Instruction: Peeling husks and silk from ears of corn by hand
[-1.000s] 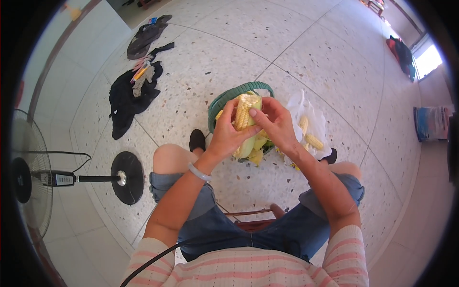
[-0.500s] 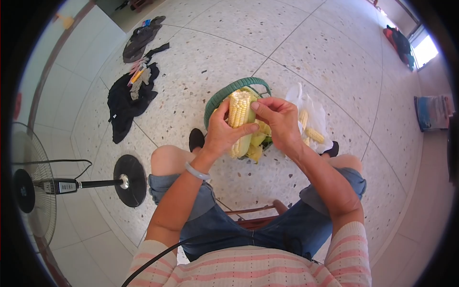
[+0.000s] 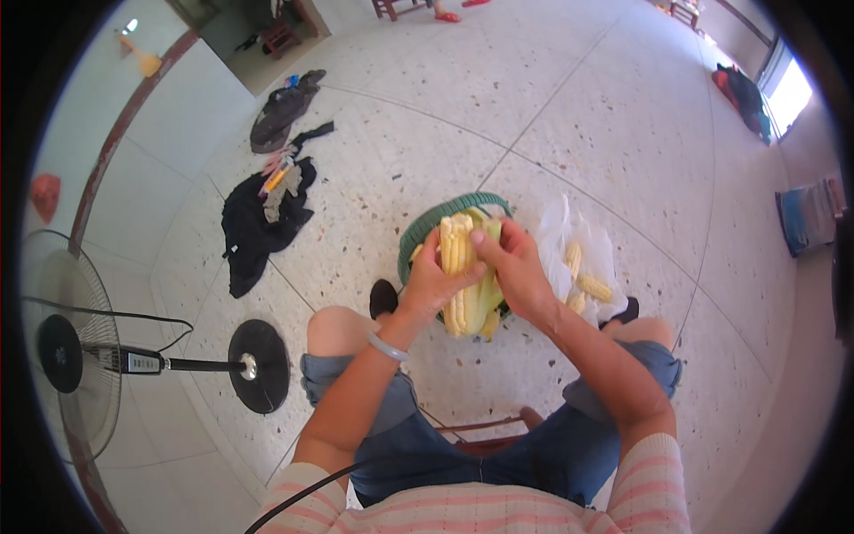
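Over a green basket (image 3: 416, 238) between my knees, I hold a partly husked ear of corn (image 3: 455, 249), pale yellow and roughly upright. My left hand (image 3: 427, 283) is wrapped round its left side, with the thumb lying across the front. On the right side, the fingers and thumb of my right hand (image 3: 525, 276) grip a light green husk (image 3: 489, 298), which hangs partly away from the kernels. Much of the basket's contents is hidden behind the corn and my hands. Right of it, several bare ears of corn (image 3: 593, 287) lie on a white plastic bag (image 3: 553, 233).
A standing fan with a round black base (image 3: 259, 366) is at my left. Dark clothes (image 3: 258, 222) lie on the speckled floor at the left. Far off, a red-shod foot (image 3: 447, 17) shows beside a stool. A package (image 3: 808, 218) is by the right wall.
My right hand has drawn the husk outward, so more of it stands away from the ear. The whole view has shifted, with the scene lower and the far foot now showing.
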Available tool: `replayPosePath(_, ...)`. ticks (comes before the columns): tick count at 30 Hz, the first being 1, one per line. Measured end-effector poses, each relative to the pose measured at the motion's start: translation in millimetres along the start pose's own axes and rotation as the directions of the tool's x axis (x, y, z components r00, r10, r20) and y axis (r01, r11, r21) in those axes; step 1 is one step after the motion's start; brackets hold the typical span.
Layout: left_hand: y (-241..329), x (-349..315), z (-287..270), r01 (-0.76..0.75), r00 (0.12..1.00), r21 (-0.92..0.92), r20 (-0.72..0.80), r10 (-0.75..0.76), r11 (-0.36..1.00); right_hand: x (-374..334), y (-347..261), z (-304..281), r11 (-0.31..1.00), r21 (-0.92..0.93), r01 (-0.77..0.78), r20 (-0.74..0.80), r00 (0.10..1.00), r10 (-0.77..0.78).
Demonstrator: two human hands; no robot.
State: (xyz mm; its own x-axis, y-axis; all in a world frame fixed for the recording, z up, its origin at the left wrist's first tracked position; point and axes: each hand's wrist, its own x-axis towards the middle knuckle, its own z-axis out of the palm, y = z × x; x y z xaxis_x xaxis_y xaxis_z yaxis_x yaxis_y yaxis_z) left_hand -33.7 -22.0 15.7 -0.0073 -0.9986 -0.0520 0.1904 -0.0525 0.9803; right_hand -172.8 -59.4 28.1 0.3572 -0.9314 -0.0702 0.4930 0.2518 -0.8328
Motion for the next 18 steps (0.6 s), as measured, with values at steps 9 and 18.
replayPosePath(9,-11.2,-1.6,-7.0,-0.106,0.994,0.220,-0.004,0.110,0.970,-2.4,12.9,-22.2,0.988,-0.091,-0.126,0.051,0.990,0.131)
replayPosePath(18,-6.7,-1.3,3.4,0.034,0.997,0.151,-0.072,-0.023,0.988,2.8,31.1,-23.8,0.963,-0.264,-0.045,-0.119,0.993,0.014)
